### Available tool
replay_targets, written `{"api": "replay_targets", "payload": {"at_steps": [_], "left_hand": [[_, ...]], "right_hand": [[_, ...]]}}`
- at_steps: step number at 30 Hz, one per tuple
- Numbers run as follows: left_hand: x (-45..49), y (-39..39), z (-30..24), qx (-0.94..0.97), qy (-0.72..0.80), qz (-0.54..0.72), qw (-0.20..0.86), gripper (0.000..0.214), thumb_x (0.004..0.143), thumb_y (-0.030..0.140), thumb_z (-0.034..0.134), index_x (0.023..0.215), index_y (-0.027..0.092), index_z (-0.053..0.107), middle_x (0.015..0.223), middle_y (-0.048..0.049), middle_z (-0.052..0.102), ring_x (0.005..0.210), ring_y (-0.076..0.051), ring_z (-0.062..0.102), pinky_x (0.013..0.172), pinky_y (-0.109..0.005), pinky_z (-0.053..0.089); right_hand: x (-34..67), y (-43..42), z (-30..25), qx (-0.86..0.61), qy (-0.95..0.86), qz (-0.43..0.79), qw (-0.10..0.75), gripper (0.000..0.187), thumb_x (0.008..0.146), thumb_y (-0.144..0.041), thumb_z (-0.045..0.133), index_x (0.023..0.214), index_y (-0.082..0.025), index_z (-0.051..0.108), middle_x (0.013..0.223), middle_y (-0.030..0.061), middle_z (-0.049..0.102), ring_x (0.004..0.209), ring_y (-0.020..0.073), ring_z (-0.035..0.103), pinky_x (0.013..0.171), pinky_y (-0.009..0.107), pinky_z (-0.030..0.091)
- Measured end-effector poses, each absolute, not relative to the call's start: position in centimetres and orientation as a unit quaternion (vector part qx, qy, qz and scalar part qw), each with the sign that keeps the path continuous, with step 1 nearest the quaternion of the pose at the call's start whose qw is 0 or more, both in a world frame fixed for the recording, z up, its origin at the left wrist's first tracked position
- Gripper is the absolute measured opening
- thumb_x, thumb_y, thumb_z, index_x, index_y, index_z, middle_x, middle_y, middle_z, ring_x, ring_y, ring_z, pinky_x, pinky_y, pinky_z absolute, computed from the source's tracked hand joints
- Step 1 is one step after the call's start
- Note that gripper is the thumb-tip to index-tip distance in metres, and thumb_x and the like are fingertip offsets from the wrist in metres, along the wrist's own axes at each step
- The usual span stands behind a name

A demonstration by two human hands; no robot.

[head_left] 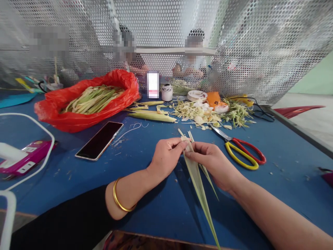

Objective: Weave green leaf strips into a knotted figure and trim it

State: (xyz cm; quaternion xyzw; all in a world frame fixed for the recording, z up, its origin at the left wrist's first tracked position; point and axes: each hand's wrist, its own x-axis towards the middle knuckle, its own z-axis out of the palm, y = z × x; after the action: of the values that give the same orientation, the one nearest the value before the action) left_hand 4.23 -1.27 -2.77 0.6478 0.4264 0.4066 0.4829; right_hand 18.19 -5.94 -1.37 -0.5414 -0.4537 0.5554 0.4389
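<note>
Pale green leaf strips hang between my hands above the blue table, their long pointed ends trailing toward me. My left hand, a gold bangle on its wrist, pinches the upper end of the strips between thumb and fingers. Close beside it, my right hand grips the same strips just below, thumb against curled fingers. Short cut ends poke up past the fingertips. Scissors with one red and one yellow handle lie to the right of my right hand, touching neither hand.
A red plastic bag full of leaf strips stands at back left. Nearer lie a phone and a purple power strip. Leaf scraps, a tape roll and a thread spool sit before a perforated metal screen; people sit behind it.
</note>
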Motion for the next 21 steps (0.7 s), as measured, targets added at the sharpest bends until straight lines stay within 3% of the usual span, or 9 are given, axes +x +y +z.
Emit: {"api": "replay_targets", "payload": {"at_steps": [5,10,21], "left_hand": [[4.2,-0.8,-2.9,0.616,0.419,0.426,0.513,0.024,0.083,0.036,0.06,0.076,0.018,0.075,0.078,-0.003,0.072,0.079,-0.019,0.065,0.076,-0.028,0.051],[4.1,-0.3,-2.4,0.541,0.435,0.459,0.555,0.021,0.081,0.034,0.062,0.086,0.018,0.075,0.084,-0.0038,0.074,0.071,-0.016,0.066,0.068,-0.028,0.055],[2.6,2.5,-1.0,0.463,0.46,0.533,0.539,0.017,0.081,0.027,0.062,0.083,0.013,0.072,0.082,-0.0064,0.075,0.061,-0.015,0.068,0.061,-0.028,0.055]], "right_hand": [[18.3,-6.1,-1.1,-0.526,-0.415,0.616,0.414,0.025,0.067,-0.038,0.075,0.074,-0.016,0.065,0.061,-0.002,0.056,0.053,0.0124,0.05,0.052,0.027,0.039],[18.3,-6.4,-0.9,-0.512,-0.413,0.645,0.388,0.024,0.066,-0.036,0.076,0.068,-0.016,0.064,0.059,-0.0018,0.057,0.052,0.0112,0.05,0.052,0.025,0.038],[18.2,-6.7,-0.4,-0.483,-0.479,0.656,0.327,0.022,0.066,-0.033,0.075,0.059,-0.017,0.062,0.057,-0.0041,0.051,0.053,0.0084,0.04,0.053,0.023,0.033]]}}
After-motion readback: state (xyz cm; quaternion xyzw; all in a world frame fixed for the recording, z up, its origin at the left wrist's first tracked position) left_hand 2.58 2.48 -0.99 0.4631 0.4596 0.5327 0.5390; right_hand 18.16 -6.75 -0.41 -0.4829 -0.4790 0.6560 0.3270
